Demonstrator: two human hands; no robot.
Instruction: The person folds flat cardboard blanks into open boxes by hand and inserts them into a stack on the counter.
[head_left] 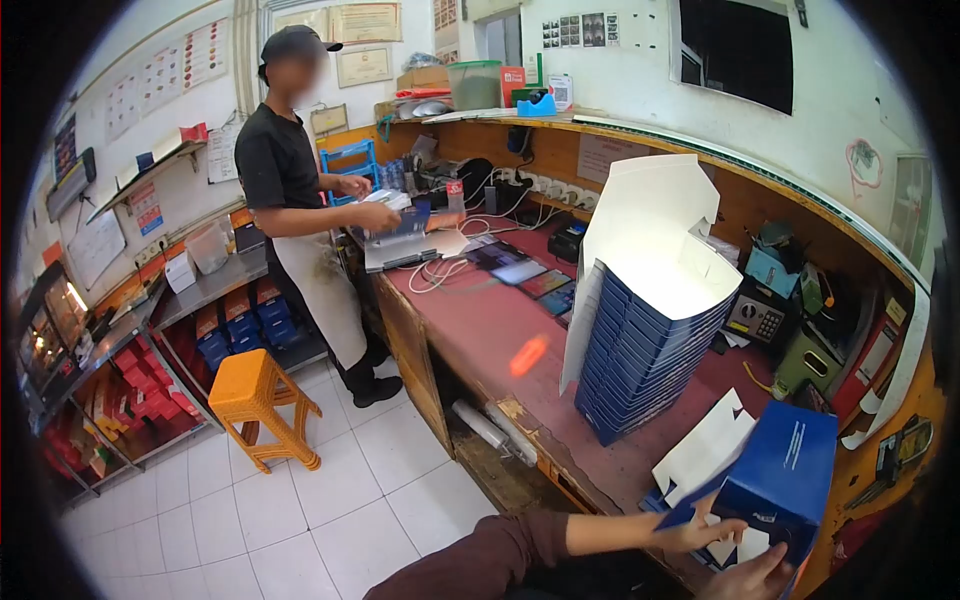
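Observation:
A blue cardboard box [783,465], partly folded, is at the lower right, tilted, with its white inner flaps showing. My left hand [705,532] reaches in from the left in a brown sleeve, its fingers closed on the box's flap edge. My right hand [750,577] is at the bottom edge of the view, with its fingers pressed against the same box's lower flaps. Beside the box lies flat white-and-blue cardboard [705,450]. Farther back on the counter stands a tall stack of nested blue boxes [640,360], its top one open with a white inside.
A person in an apron [320,290] stands across the counter [480,345], handling papers. Phones or tablets [540,282] and white cables lie there. A safe [755,312] stands at the right. An orange stool [262,400] is on the tiled floor.

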